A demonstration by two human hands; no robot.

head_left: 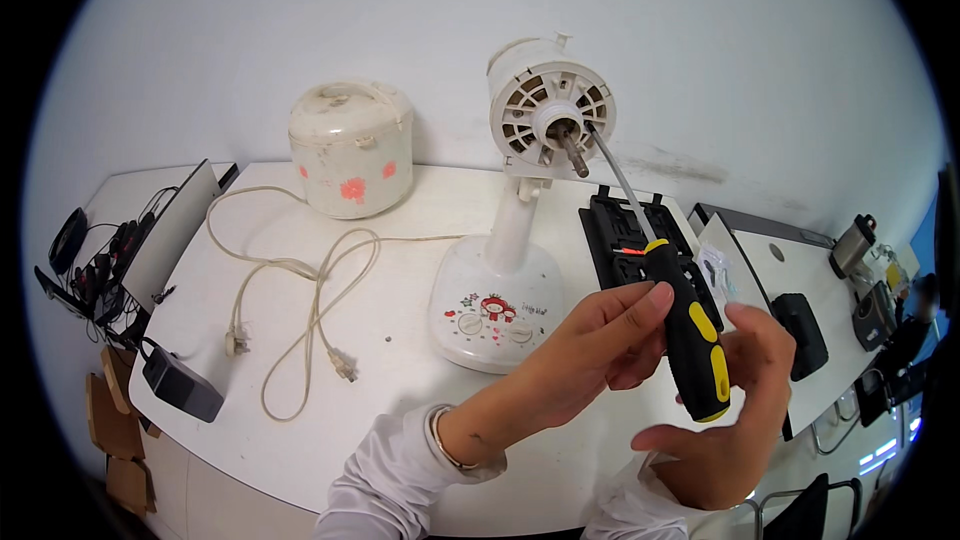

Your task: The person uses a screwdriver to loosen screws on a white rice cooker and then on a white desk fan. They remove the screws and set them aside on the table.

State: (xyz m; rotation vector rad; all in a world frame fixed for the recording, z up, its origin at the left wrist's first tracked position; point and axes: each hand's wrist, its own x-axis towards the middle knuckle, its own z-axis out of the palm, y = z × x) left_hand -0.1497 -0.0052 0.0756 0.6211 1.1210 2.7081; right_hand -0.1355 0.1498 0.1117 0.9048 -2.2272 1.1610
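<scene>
A white table fan without blades or guard stands upright on the table, its round motor housing (515, 105) facing me with a bare metal shaft (573, 152). My left hand (590, 345) is closed on the upper handle of a black and yellow screwdriver (690, 340). The screwdriver's long shank slants up left, and its tip meets the right side of the housing's slotted front. Beside the handle's lower end, my right hand (750, 390) has its thumb and fingers apart; some fingers are partly behind the handle. On the fan's base (495, 325) are two knobs and cartoon prints.
Behind and left stands a cream rice cooker (352, 155). A pale power cord (318, 290) loops across the table's left half. An open black tool case (610, 240) lies right of the fan. A dark grey box (183, 385) sits at the left edge.
</scene>
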